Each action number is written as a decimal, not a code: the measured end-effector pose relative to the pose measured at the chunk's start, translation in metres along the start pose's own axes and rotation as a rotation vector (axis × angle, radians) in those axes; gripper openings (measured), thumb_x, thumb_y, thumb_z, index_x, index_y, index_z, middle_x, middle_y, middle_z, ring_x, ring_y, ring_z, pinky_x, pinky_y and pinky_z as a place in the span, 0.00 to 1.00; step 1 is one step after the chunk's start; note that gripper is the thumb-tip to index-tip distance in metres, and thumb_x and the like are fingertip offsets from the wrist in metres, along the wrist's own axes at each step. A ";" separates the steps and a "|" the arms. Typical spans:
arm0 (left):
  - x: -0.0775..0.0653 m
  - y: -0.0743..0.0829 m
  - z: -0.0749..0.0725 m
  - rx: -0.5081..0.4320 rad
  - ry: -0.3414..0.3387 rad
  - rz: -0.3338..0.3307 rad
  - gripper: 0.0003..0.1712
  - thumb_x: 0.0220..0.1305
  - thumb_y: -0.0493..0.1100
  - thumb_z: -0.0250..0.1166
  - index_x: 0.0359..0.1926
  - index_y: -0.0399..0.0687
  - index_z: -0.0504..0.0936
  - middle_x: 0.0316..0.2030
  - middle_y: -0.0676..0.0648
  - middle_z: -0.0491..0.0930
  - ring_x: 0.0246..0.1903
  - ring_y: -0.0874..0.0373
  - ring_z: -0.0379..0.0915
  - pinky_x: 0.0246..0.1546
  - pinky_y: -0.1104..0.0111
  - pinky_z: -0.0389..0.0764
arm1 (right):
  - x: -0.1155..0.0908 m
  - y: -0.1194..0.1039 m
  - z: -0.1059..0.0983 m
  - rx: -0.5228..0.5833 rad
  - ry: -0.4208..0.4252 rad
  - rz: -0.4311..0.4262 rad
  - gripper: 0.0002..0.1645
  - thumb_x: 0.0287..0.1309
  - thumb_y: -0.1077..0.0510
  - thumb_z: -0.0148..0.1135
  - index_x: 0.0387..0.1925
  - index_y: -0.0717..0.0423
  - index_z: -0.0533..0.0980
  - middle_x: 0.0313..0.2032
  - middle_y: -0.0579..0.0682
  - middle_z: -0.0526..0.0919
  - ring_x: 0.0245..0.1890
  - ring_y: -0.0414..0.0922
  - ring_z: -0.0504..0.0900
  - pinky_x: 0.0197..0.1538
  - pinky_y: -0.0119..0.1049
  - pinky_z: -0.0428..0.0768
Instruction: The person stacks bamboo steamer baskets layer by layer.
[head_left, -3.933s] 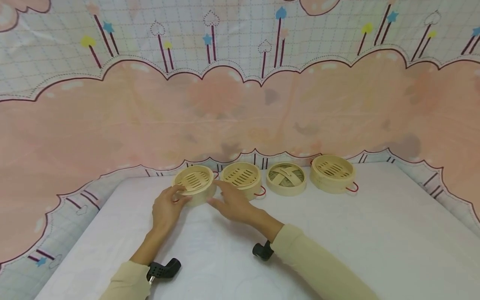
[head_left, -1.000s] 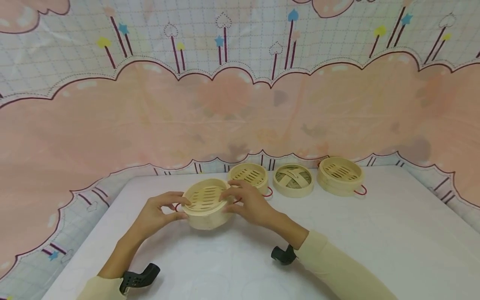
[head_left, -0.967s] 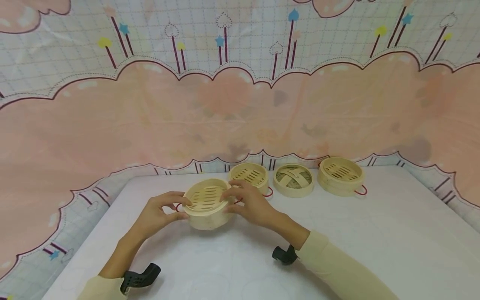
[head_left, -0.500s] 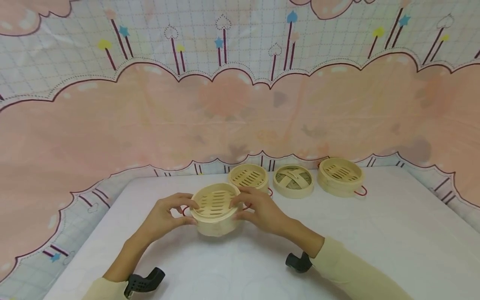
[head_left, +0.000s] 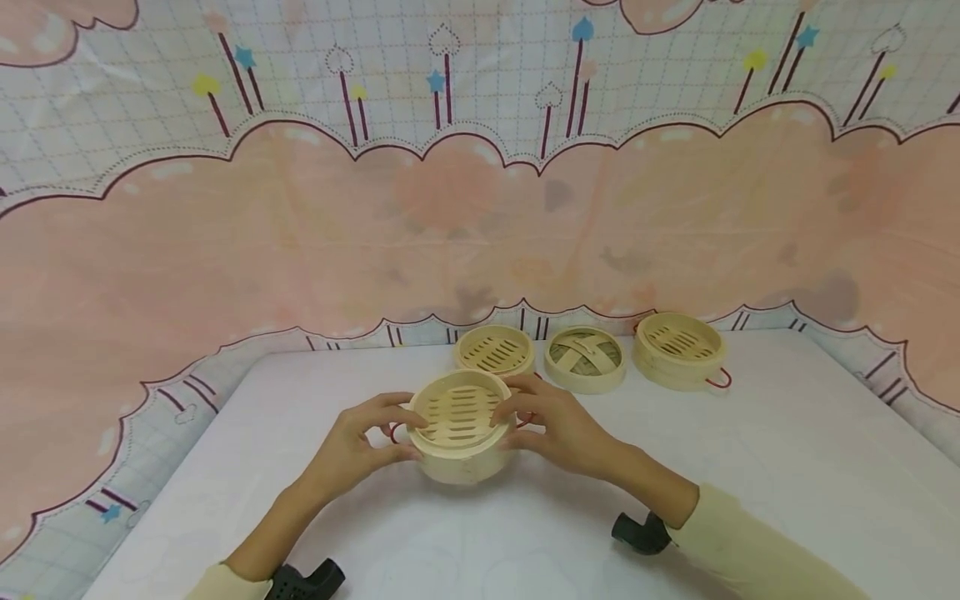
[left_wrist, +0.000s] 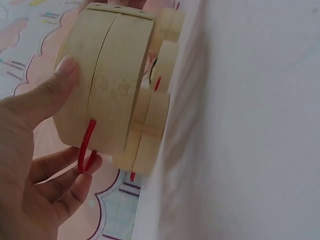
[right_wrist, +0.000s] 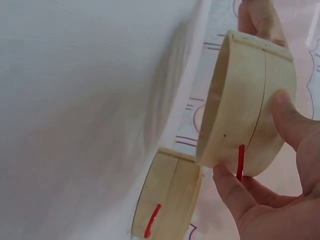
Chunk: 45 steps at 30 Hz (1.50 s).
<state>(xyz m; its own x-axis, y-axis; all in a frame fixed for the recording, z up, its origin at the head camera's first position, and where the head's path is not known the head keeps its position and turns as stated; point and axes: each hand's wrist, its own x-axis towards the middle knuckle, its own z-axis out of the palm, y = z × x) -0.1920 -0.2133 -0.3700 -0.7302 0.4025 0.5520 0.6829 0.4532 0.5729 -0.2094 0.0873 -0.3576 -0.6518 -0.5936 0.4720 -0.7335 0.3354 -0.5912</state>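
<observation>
A round bamboo steamer basket (head_left: 459, 417) with a slatted floor and red cord handles is held between both hands, tilted slightly toward me. My left hand (head_left: 367, 437) grips its left side, thumb on the outer wall and fingers at the rim. On the opposite side my right hand (head_left: 558, 425) pinches the wall the same way. The left wrist view shows a red handle (left_wrist: 86, 147) by the left fingers. In the right wrist view the basket (right_wrist: 247, 105) appears raised off the white tabletop, its underside edge facing the table.
Behind stand another slatted steamer basket (head_left: 495, 350), partly hidden by the held one, a woven bamboo lid (head_left: 585, 360) and a further slatted basket (head_left: 678, 352) at the right. They line the back of the white table (head_left: 750, 450), before a patterned cloth backdrop (head_left: 480, 225).
Both hands have lifted the leftmost steamer basket from the back row and carried it toward me and to the right. The other baskets and the lid stay in place.
</observation>
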 end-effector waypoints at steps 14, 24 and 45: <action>0.002 0.033 0.029 -0.069 0.023 0.064 0.21 0.38 0.32 0.77 0.39 0.43 0.85 0.48 0.38 0.80 0.34 0.54 0.76 0.29 0.64 0.75 | -0.036 0.005 -0.017 0.052 -0.002 0.054 0.15 0.48 0.57 0.73 0.40 0.46 0.81 0.61 0.56 0.68 0.44 0.45 0.78 0.44 0.40 0.81; -0.011 0.024 0.044 -0.108 0.011 0.078 0.19 0.43 0.41 0.77 0.41 0.50 0.86 0.50 0.42 0.80 0.40 0.56 0.77 0.31 0.67 0.76 | -0.053 0.008 -0.010 0.108 -0.015 0.107 0.15 0.49 0.55 0.72 0.41 0.44 0.80 0.61 0.54 0.67 0.50 0.47 0.77 0.46 0.38 0.80; -0.012 0.048 0.044 -0.162 0.014 0.016 0.18 0.37 0.29 0.76 0.35 0.38 0.84 0.48 0.33 0.79 0.46 0.37 0.75 0.32 0.63 0.77 | -0.054 0.013 -0.012 0.181 -0.088 0.175 0.13 0.49 0.58 0.73 0.39 0.46 0.84 0.60 0.56 0.67 0.46 0.46 0.78 0.42 0.35 0.81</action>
<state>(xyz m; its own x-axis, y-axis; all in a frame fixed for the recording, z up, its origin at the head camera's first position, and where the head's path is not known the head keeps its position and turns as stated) -0.1514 -0.1611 -0.3761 -0.7194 0.3975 0.5696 0.6898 0.3120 0.6534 -0.1866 0.1327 -0.3827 -0.7407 -0.6019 0.2983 -0.5595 0.3069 -0.7699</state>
